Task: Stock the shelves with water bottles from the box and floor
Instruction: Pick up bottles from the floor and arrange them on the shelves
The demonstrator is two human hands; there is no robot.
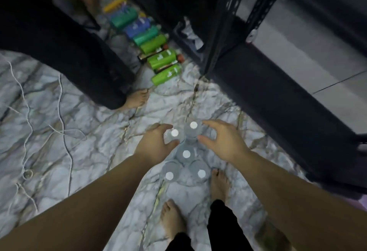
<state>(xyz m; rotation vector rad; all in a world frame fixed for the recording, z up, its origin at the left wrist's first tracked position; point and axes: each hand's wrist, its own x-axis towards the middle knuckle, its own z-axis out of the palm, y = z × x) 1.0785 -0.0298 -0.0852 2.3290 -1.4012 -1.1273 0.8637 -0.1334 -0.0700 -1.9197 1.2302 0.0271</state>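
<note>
Water bottles: clear, white caps. Floor: grey-white marble pattern, dark and gold veins. Lying bottles: green, blue, teal, one yellow. Shelf frame: black. Cord: white.

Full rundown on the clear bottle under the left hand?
The clear bottle is see-through plastic with a white cap, standing upright on the marble-look floor, far-left in a cluster of five. The left hand curves around it, thumb and fingers either side; contact is unclear from the blur. No label shows from above.
</note>
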